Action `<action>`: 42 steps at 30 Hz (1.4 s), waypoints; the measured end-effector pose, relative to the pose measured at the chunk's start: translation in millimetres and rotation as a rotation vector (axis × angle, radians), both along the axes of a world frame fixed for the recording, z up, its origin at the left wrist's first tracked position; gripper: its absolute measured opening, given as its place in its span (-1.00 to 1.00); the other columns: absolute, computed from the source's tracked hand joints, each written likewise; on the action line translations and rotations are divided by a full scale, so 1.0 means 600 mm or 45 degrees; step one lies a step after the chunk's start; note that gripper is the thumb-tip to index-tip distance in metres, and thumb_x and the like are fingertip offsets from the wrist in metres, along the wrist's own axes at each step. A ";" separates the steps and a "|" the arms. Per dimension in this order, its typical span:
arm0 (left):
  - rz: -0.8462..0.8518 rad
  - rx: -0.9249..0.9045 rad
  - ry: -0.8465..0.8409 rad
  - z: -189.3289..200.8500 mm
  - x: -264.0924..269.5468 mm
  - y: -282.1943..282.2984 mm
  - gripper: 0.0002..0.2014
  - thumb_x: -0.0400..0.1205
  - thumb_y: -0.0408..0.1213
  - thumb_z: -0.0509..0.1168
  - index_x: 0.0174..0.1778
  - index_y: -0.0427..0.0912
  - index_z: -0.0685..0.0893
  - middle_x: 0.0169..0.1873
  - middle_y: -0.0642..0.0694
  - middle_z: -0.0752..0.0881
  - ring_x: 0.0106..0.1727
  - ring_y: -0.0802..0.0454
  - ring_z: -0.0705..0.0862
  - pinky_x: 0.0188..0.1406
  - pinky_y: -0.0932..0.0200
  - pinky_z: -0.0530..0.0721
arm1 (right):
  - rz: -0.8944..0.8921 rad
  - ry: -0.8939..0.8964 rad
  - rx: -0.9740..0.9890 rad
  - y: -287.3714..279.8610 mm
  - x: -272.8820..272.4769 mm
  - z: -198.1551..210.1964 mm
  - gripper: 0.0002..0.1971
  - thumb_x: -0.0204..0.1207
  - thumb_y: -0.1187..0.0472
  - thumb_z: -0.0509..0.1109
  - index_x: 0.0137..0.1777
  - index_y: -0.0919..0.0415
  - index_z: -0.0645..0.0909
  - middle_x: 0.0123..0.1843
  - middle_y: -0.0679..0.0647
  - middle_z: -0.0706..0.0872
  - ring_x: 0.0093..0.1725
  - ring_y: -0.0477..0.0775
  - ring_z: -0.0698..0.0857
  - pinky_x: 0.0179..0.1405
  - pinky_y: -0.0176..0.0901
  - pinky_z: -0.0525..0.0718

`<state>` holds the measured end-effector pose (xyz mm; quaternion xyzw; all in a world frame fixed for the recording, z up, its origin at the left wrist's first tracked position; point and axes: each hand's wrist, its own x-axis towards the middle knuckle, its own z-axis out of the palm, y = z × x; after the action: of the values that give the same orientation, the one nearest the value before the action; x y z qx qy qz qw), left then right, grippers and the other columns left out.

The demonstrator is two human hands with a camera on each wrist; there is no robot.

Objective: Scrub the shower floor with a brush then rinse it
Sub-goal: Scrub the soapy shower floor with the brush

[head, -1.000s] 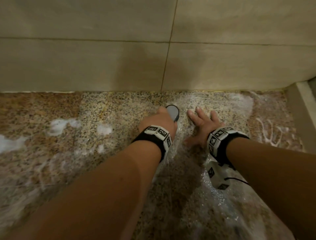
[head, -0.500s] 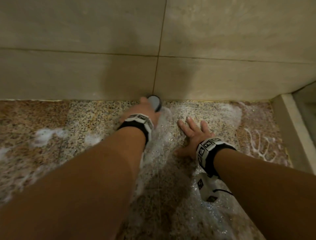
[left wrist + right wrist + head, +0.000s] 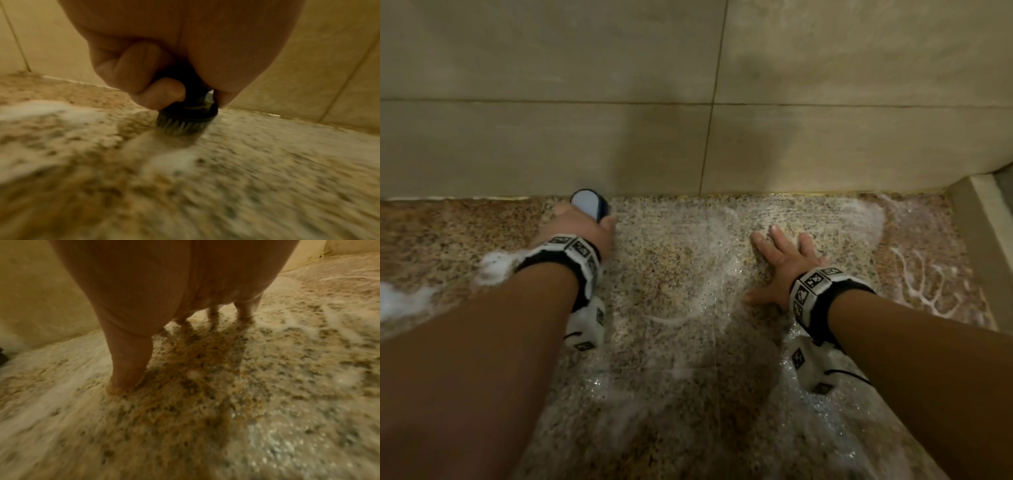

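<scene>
We see the left hand (image 3: 582, 228) with fingers (image 3: 141, 68) curled round the brush (image 3: 186, 122) — bristles on the soapy shower floor (image 3: 671, 377) near the wall (image 3: 551, 147). The right hand (image 3: 780, 265) rests flat, fingers spread.

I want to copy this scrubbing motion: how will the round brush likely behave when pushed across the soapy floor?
The brush will probably glide easily, since foam coats the granite floor. Its bristles look short and dense, so likely stiff, splaying only slightly. The left hand wraps the grip fully; wet, it may slip or tip if pushed hard.
</scene>
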<state>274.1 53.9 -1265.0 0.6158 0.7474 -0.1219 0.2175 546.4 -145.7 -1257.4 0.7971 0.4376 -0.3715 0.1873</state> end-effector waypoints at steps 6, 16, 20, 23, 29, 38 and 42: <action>-0.244 -0.034 -0.115 0.003 0.116 -0.066 -0.14 0.69 0.29 0.19 0.69 -0.29 0.15 0.35 -0.35 0.66 0.28 -0.34 0.70 0.13 -0.16 0.67 | -0.008 0.013 0.012 -0.002 0.002 -0.002 0.13 0.36 -0.44 0.49 0.60 -0.60 -0.39 0.70 -0.37 -0.48 0.73 0.26 -0.41 0.65 0.48 -0.14; -0.539 -0.060 -0.020 0.004 0.241 -0.091 -0.34 0.73 0.20 0.23 0.47 -0.29 0.28 0.12 -0.31 0.69 0.03 -0.30 0.72 -0.15 -0.13 0.60 | -0.044 0.034 0.201 -0.013 0.080 0.008 0.17 0.35 -0.26 0.62 0.77 -0.22 -0.13 0.81 -0.09 -0.12 0.78 0.23 -0.07 0.73 0.25 0.13; -0.596 -0.017 0.033 0.001 0.250 -0.090 -0.33 0.72 0.23 0.22 0.49 -0.27 0.28 -0.09 -0.24 0.63 -0.18 -0.23 0.58 -0.22 -0.09 0.55 | -0.037 -0.072 0.041 -0.045 0.126 -0.013 0.27 0.29 -0.44 0.54 0.75 -0.27 -0.33 0.79 -0.12 -0.31 0.76 0.33 -0.25 0.76 0.23 -0.12; -0.755 0.015 -0.017 0.005 0.280 -0.101 -0.31 0.71 0.27 0.20 0.49 -0.24 0.28 0.04 -0.24 0.70 -0.18 -0.20 0.60 -0.20 -0.06 0.60 | -0.042 -0.058 0.016 -0.040 0.124 -0.012 0.28 0.29 -0.43 0.56 0.73 -0.31 -0.35 0.78 -0.17 -0.34 0.76 0.35 -0.27 0.74 0.30 -0.03; -0.995 0.070 -0.059 0.003 0.359 -0.139 -0.40 0.75 0.19 0.20 0.53 -0.18 0.29 -0.20 -0.16 0.62 -0.26 -0.19 0.61 -0.27 -0.10 0.58 | -0.142 0.052 0.003 -0.040 0.133 -0.002 0.03 0.58 -0.03 0.48 0.72 -0.38 -0.28 0.77 -0.23 -0.33 0.76 0.27 -0.31 0.74 0.29 0.01; -1.213 -0.025 -0.034 0.017 0.321 -0.254 -0.40 0.70 0.23 0.26 0.47 -0.12 0.31 -0.17 -0.10 0.65 -0.25 -0.18 0.66 -0.35 0.03 0.60 | -0.067 -0.005 -0.086 -0.029 0.125 0.019 -0.10 0.69 0.43 0.20 0.76 -0.24 -0.24 0.79 -0.12 -0.32 0.77 0.27 -0.25 0.74 0.19 -0.04; -1.269 -0.089 -0.099 0.005 0.313 -0.320 -0.38 0.74 0.09 0.24 0.63 -0.11 0.21 -0.04 -0.17 0.74 -0.15 -0.22 0.72 -0.29 0.00 0.55 | -0.036 -0.029 -0.075 -0.030 0.124 0.026 -0.03 0.63 0.50 0.25 0.77 -0.16 -0.25 0.79 -0.07 -0.32 0.77 0.30 -0.22 0.73 0.24 -0.04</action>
<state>461.9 -138.3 -1261.8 0.8944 0.3492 -0.2129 0.1809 620.9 -163.7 -1241.6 0.8016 0.4131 -0.3776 0.2103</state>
